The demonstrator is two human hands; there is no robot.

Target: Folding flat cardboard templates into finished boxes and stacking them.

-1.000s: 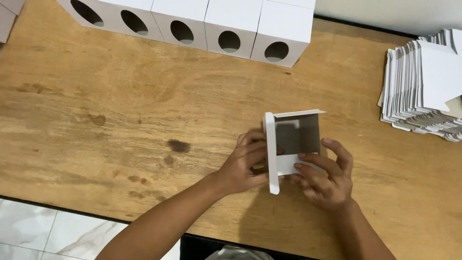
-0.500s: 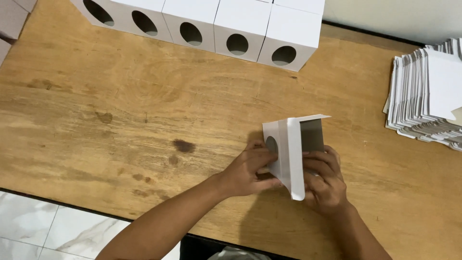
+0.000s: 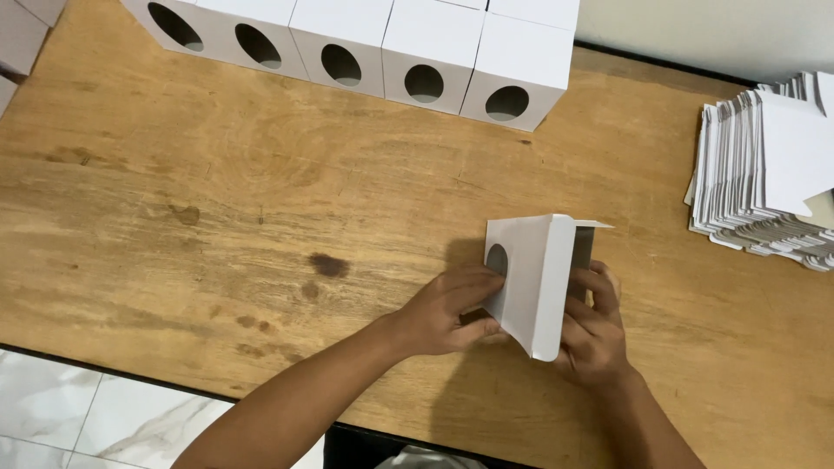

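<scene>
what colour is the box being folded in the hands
White outside, with a grey inner face and a dark round hole; the box, held by both hands, shows best in the head view.

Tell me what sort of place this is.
Probably a small packing or box-assembly workbench: both hands hold a half-folded white carton, a row of finished boxes with round holes lines the wooden table, and flat blanks are stacked nearby.

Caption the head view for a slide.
Both hands, left and right, hold a white box over the wooden table.

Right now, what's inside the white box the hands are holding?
The white box shows only a dark hollow through its round cutout and a grey inner wall at its open end. The left hand and right hand cover the rest; contents unclear.
</scene>
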